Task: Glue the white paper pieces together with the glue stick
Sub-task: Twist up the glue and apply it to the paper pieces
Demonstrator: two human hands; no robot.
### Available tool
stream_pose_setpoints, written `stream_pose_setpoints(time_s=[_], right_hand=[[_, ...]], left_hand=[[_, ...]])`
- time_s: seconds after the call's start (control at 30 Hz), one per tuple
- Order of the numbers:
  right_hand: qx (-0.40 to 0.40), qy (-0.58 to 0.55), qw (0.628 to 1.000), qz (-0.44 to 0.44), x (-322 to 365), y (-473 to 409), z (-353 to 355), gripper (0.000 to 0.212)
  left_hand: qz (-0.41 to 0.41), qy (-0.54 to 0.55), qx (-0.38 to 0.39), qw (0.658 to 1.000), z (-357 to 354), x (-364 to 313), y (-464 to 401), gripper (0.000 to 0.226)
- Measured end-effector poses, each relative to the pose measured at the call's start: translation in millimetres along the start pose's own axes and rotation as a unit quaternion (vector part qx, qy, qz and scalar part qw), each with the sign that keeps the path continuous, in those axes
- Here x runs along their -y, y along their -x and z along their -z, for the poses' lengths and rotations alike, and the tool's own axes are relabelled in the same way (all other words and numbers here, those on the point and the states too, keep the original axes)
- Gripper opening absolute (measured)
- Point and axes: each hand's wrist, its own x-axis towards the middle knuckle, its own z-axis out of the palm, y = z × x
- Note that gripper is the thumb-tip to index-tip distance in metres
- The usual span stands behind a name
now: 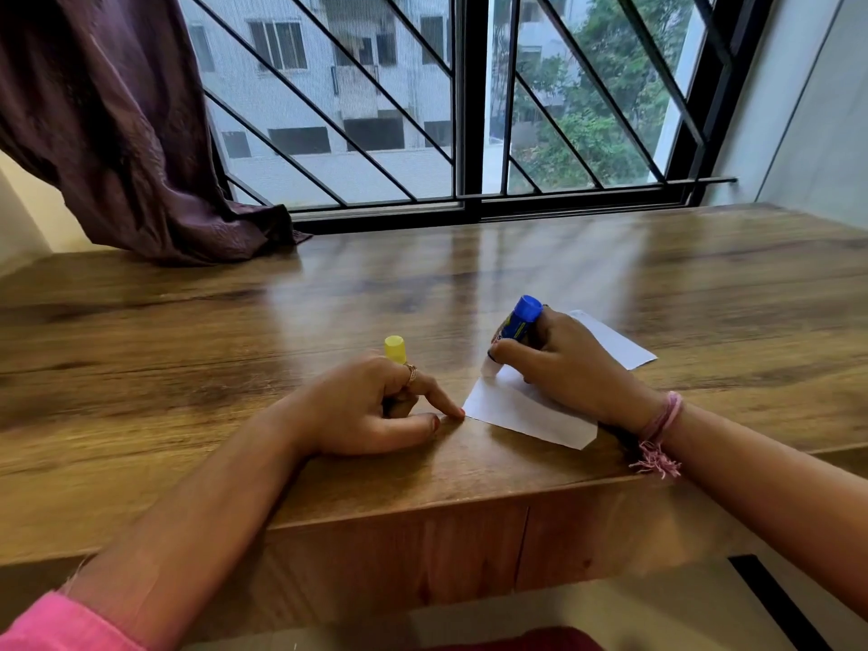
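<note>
Wooden table [469, 284] stands before a barred window [460, 101]; purple curtain [117, 124] drapes its far left corner. Near white paper piece [526, 413] lies flat by the front edge; second paper piece [615, 343] lies just behind the right hand [568, 364]. That hand grips the blue glue stick [519, 321], tilted, tip on the near piece. Left hand [375, 406] curls around the yellow cap [394, 349], one fingertip touching the paper's corner.

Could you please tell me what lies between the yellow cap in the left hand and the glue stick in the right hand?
Only bare wooden table separates the yellow cap from the glue stick, as the head view shows.
</note>
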Motion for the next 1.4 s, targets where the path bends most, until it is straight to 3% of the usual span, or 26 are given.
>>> stream_pose_setpoints(time_s=[0.13,0.3,0.37,0.5,0.77,1.4], right_hand=[[-0.014,-0.001,1.000,-0.019,-3.6,-2.3,-1.0,0.028],[-0.074,-0.169,0.982,-0.052,-8.0,-4.6,9.9,0.018],[-0.075,-0.180,0.979,-0.054,-10.4,-5.1,11.6,0.013],[-0.049,-0.133,0.988,-0.065,-11.6,-5.7,6.9,0.024],[0.011,-0.048,0.998,-0.030,-8.8,-4.0,2.8,0.022],[-0.020,-0.019,0.999,-0.047,-9.1,-7.7,3.3,0.024]], left_hand=[[0.001,0.002,-0.001,1.000,0.0,-0.3,0.3,0.022],[-0.001,0.001,-0.003,1.000,-0.2,-1.4,-0.3,0.023],[0.000,0.000,-0.004,1.000,-0.2,-1.1,-0.5,0.022],[-0.002,-0.015,-0.003,1.000,-0.5,-0.4,-0.2,0.021],[-0.006,-0.029,0.002,1.000,-0.7,1.6,-0.4,0.023],[-0.001,-0.034,0.006,0.999,-2.3,3.8,-2.3,0.021]])
